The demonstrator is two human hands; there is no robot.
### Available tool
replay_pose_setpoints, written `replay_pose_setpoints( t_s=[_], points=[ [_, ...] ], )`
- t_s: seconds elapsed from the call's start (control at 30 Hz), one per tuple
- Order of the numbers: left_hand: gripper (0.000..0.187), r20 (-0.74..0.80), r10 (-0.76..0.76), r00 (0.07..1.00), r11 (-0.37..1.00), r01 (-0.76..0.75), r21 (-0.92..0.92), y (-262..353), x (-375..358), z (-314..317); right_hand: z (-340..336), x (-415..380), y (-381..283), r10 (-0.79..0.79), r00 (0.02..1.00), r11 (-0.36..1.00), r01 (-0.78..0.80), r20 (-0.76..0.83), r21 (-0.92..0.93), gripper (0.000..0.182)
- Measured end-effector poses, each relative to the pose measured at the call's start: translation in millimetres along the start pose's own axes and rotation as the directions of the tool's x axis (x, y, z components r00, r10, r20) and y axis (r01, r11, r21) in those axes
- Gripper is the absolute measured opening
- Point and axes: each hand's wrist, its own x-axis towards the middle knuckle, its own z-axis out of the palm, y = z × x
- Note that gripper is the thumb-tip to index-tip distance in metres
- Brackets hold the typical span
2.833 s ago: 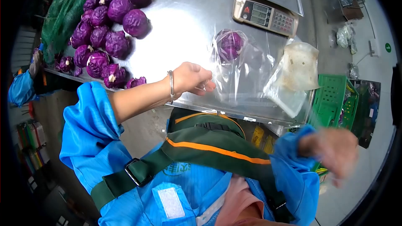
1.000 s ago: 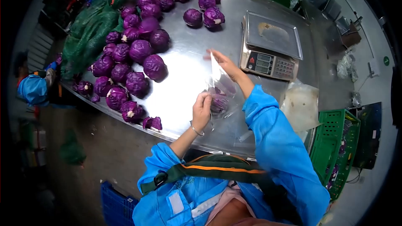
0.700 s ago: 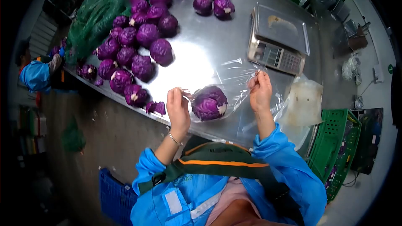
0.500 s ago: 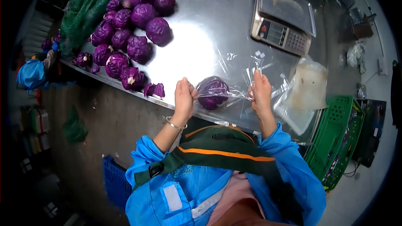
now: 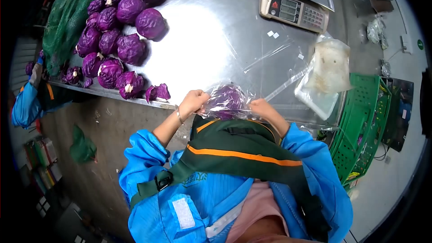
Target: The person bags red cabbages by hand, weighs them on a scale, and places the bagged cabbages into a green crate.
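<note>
Left hand (image 5: 193,102), at 9 o'clock of the film-covered red cabbage (image 5: 229,98), pinches clear film (image 5: 210,101); right hand (image 5: 265,109), at 3 o'clock, appears to pinch its opposite side, fingertips partly obscured. The cabbage is at the near edge of the table (image 5: 252,40); whether it rests there cannot be confirmed. Apply equal tension on both sides, draw the film flat, and avoid sharp tugs, which could tear it. Loose cabbages (image 5: 130,48) lie at 10 o'clock, a scale (image 5: 292,11) at 1 o'clock.
</note>
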Motion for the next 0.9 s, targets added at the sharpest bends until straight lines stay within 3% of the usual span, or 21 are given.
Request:
replay_pose_setpoints(
  t_s=[0.03,0.07,0.1,0.2,0.23,0.3,0.33,0.37,0.4,0.43,0.47,0.53,0.57,0.6,0.63,0.67,0.73,0.77,0.8,0.83,0.9],
  points=[
    [0.018,-0.047,0.196,0.979,0.934,-0.172,0.313,10,-1,3,0,-13,-16,-0.247,0.956,0.942,0.199,-0.156,-0.271,0.03],
    [0.019,-0.03,0.392,0.919,0.744,-0.298,0.599,17,0,3,-2,-31,-32,-0.505,0.832,0.776,0.32,-0.231,-0.544,0.038],
    [0.037,0.016,0.794,0.607,0.409,-0.554,0.725,17,3,3,-3,-39,-45,-0.732,0.647,0.528,0.34,-0.214,-0.778,0.047],
    [0.048,0.212,0.826,0.523,0.398,-0.806,0.437,16,12,18,14,-12,-37,-0.761,0.634,0.632,0.674,-0.14,-0.382,0.064],
    [0.051,0.225,0.551,0.804,0.69,-0.59,0.419,5,21,15,18,-9,-39,-0.691,0.701,0.721,0.684,-0.177,-0.108,0.064],
    [0.052,0.587,0.223,0.778,0.396,-0.623,0.675,10,55,-3,22,-5,-44,-0.549,0.816,0.695,0.566,-0.181,0.443,0.064],
    [0.051,0.603,0.151,0.784,0.428,-0.601,0.675,19,50,-7,3,-3,-53,-0.647,0.762,0.672,0.591,-0.033,0.446,0.069],
    [0.05,0.615,0.077,0.784,0.457,-0.577,0.678,27,47,-10,2,-23,-51,-0.494,0.869,0.544,0.332,-0.026,0.771,0.069],
    [0.049,0.546,0.111,0.83,0.586,-0.499,0.639,59,19,-2,0,-49,-49,-0.351,0.936,0.27,0.066,0.035,0.961,0.069],
    [0.048,0.473,0.144,0.869,0.705,-0.426,0.568,91,-7,6,-14,-79,-56,-0.487,0.872,0.113,0.11,-0.041,0.988,0.068],
    [0.048,0.418,0.129,0.899,0.732,-0.371,0.571,128,-36,19,-22,-105,-58,-0.599,0.787,-0.054,0.142,-0.146,0.988,0.066],
    [0.052,0.466,0.205,0.861,0.643,-0.478,0.599,177,-74,44,-25,-112,-32,-0.524,0.819,-0.07,0.229,-0.231,0.971,0.063],
    [0.056,0.525,0.193,0.829,0.65,-0.509,0.565,195,-88,53,-44,-160,-60,-0.278,0.922,-0.122,0.245,-0.27,0.962,0.062],
    [0.06,0.573,0.172,0.801,0.659,-0.526,0.538,211,-101,59,-43,-135,-30,-0.433,0.818,-0.342,0.238,-0.377,0.909,0.06],
    [0.062,0.724,0.157,0.672,0.503,-0.685,0.526,228,-114,62,-43,-109,0,-0.569,0.677,-0.53,0.132,-0.467,0.838,0.059],
    [0.065,0.84,0.111,0.531,0.345,-0.814,0.468,243,-124,62,-56,-112,6,-0.581,0.612,-0.598,0.127,-0.537,0.791,0.06],
    [0.067,0.855,-0.28,0.437,-0.041,-0.895,0.444,269,-147,63,-106,-151,30,-0.477,0.559,-0.657,0.286,-0.678,0.698,0.061],
    [0.041,0.923,0.024,0.385,0.454,-0.827,0.333,285,-170,71,-134,-175,48,-0.413,0.525,-0.657,0.393,-0.744,0.643,0.061],
    [0.031,0.838,0.315,0.446,0.797,-0.604,0.022,307,-192,93,-164,-205,69,-0.338,0.482,-0.644,0.508,-0.808,0.573,0.062],
    [0.033,0.933,0.117,0.341,0.795,-0.595,0.118,309,-180,94,-195,-238,97,-0.252,0.43,-0.612,0.623,-0.867,0.487,0.062],
    [0.036,0.954,-0.281,0.108,0.735,-0.615,0.286,305,-140,85,-250,-301,154,-0.083,0.344,-0.518,0.787,-0.935,0.335,0.063]
  ],
)
